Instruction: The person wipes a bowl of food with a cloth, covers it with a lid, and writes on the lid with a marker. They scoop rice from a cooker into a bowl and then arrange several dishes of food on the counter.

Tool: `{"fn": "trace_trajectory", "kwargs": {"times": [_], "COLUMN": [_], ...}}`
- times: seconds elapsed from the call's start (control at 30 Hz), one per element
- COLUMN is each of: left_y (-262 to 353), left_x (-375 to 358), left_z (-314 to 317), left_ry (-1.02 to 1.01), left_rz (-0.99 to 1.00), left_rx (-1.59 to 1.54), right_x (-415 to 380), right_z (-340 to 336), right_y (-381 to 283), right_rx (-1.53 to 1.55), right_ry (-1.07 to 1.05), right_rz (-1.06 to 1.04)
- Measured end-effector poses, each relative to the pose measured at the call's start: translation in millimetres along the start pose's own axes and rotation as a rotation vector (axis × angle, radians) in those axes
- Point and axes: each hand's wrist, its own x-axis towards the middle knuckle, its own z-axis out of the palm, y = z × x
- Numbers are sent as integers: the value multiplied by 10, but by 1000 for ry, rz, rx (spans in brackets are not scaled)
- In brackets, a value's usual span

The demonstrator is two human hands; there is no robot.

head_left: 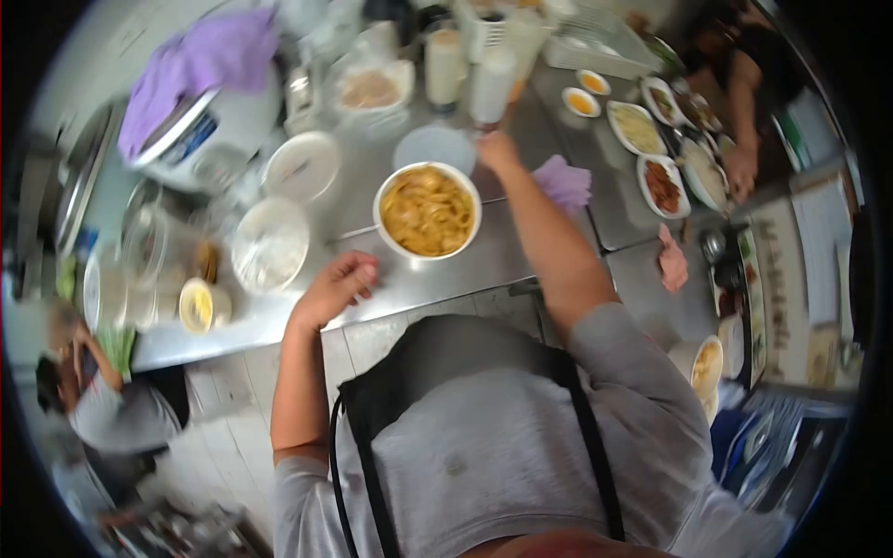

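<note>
While curled left fingers [349,279] rest beside the noodle bowl [427,210], right fingers [496,149] grip a bottle [490,88]

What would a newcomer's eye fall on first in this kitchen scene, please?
First, the big white bowl of yellow noodles in the middle of the steel counter. The person's right hand reaches past it to a white bottle, while the left hand rests at the counter's near edge. At left, a purple cloth lies on a white cooker, and filled plates line the right side.
</note>
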Motion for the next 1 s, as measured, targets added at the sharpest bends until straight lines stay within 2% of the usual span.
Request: {"fn": "trace_trajectory", "kwargs": {"times": [0.03, 0.07, 0.13, 0.17, 0.2, 0.23, 0.3, 0.33, 0.47, 0.67, 0.77, 0.83, 0.9, 0.97, 1.0], "left_y": [122, 198, 254, 200, 131, 57, -167, -127, 51, -116, -209, -106, -12, -112, -278], "left_x": [166, 372, 890, 1166, 1424, 1645, 1985, 2041, 1973, 2247, 2368, 2238, 2125, 2197, 2358], "left_z": [-36, -41, -82, -130, -164, -207, -301, -281, -172, -310, -384, -285, -239, -276, -359], "left_ry": [58, 146, 295, 304, 267, 242, -64, -214, -137, -18, -139, -134, -160, -103, -139], "left_rz": [80, 99, 27, -23, -81, -148, -129, -128, -130, -114, -166, -188, -170, -124, -94], "left_rx": [5, -44, -164, -341, -432, -523, -618, -669, -618, -427, -506, -536, -583, -520, -550], "right_x": [-21, -74, -90, -179, -350, -234, -349, -385, -516, -361, -420, -436, -451, -465, -411], "right_z": [20, 29, 40, -74, -164, 7, -66, -82, -269, -351, -436, -345, -327, -335, -306], "right_y": [-13, -62, -150, -275, -371, -323, -441, -486, -612, -616, -705, -679, -725, -781, -784], "right_rx": [53, 155, 122, 127, 55, 41, 19, 10, -29, 104, 60, 24, -23, -73, -91], "right_ry": [-25, 36, 35, -62, 5, 4, -72, -75, -54, 6, -33, 34, 87, 129, 152], "right_rz": [-12, 87, 141, 211, 115, 110, 100, 95, -14, 104, 132, 107, 66, 9, -19]}}
